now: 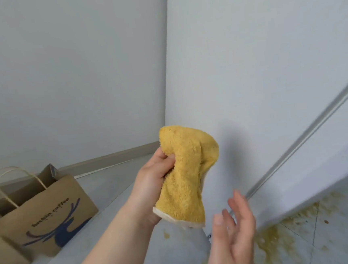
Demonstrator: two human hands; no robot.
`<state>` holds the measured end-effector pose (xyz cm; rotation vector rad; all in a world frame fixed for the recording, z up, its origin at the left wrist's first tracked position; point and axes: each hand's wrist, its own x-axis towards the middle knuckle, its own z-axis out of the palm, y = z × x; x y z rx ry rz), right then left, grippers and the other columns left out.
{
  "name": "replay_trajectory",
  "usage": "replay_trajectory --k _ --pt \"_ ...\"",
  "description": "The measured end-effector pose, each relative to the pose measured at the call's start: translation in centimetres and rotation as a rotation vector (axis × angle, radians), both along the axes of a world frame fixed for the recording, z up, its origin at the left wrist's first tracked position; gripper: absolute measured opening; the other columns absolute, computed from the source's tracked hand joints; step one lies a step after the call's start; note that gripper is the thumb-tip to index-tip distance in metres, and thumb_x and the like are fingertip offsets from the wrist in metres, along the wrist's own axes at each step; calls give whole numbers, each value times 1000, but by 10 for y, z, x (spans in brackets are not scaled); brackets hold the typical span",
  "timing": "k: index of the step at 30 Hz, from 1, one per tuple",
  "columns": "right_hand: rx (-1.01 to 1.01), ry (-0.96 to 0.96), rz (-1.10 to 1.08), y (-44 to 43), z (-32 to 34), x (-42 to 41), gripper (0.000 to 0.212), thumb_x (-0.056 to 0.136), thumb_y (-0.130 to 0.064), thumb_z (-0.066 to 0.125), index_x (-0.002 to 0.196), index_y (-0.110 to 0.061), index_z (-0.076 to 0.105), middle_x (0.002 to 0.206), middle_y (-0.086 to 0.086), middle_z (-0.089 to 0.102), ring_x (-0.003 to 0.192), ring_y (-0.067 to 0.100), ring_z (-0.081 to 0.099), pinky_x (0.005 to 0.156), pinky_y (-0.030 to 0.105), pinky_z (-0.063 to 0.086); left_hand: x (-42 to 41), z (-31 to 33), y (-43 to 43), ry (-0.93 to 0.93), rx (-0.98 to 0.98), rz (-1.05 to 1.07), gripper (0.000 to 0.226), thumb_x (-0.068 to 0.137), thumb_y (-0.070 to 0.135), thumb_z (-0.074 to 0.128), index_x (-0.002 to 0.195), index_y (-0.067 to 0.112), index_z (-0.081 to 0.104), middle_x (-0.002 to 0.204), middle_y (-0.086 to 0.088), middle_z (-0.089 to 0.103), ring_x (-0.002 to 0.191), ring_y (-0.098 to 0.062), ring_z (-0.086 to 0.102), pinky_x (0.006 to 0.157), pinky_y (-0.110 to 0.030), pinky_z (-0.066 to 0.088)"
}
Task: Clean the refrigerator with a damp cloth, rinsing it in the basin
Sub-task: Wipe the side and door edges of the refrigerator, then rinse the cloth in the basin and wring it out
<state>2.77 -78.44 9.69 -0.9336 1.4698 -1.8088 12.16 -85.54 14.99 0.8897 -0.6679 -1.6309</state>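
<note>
Cloth (185, 173), yellow and fluffy with a pale edge at its lower end, is bunched in the left hand (152, 180), whose fingers and thumb squeeze its middle. It is held up just beside the white refrigerator (259, 82), apparently the side panel; whether they touch I cannot tell. The right hand (234, 231), blurred, hangs below the cloth with its 4 fingers loosely spread, holding nothing. 1 brown paper bag (50, 216) stands on the floor (111, 192) at left. Yellow-brown spatter (277, 240) marks the tiles by the refrigerator's base.
</note>
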Motion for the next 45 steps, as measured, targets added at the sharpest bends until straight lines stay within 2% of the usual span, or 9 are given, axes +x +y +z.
replay_trajectory --k 5,10,13,21,27,30,37,42,45 --pt "242 54 377 -48 122 -3 43 70 -49 49 112 -44 40 114 -23 43 87 -36 39 68 -9 33 49 85 8 -25 62 24 17 84 5 51 92 14 62 64 -2 68 54 -15 64 53 -25 54" --pt "328 194 827 -83 247 37 43 75 -54 57 112 -34 46 119 -17 51 101 -14 48 80 4 40 100 176 26 78 78 13 28 72 11 51 97 10 64 79 -10 70 66 -20 68 58 -28 56" --pt "421 213 1127 -84 310 71 35 66 -46 57 94 -26 62 96 -8 70 89 1 64 75 15 49 129 231 42 94 80 27 33 75 10 51 106 5 61 90 -15 69 76 -24 68 66 -31 57" --pt "175 474 1254 -61 430 144 21 67 -25 76 70 -11 61 62 -3 55 59 8 50 57 21 42 173 328 114 235 122 274 29 75 20 59 100 7 68 89 -15 71 72 -25 69 62 -32 57" --pt "68 371 1200 -31 444 153 19 82 -16 65 71 -5 54 66 4 50 61 11 45 56 22 38 153 336 184 393 78 519 64 64 56 65 102 5 70 100 -16 71 83 -27 70 63 -35 58" --pt "82 304 1339 -2 439 133 15 84 -16 63 71 -16 55 66 -3 53 59 5 50 54 16 42 108 334 214 310 82 647 50 72 38 48 109 8 60 99 -12 72 81 -21 71 59 -27 57" --pt "306 446 1872 72 411 63 6 86 -10 59 86 -16 56 79 -1 63 69 9 58 58 14 48 9 310 303 256 124 1211 54 76 2 59 122 24 43 110 -7 62 91 -23 63 64 -30 58" --pt "190 583 2020 145 392 62 21 80 -15 68 69 -9 51 60 -3 50 49 1 45 46 12 38 -30 295 386 218 152 1422 71 63 3 73 124 25 44 118 -11 61 100 -27 64 73 -36 57" --pt "73 650 2163 210 378 59 17 81 -14 66 71 -10 53 61 -3 49 56 6 45 51 18 38 -61 284 441 346 216 1645 56 76 21 62 128 13 45 121 -16 61 107 -31 61 82 -43 54"
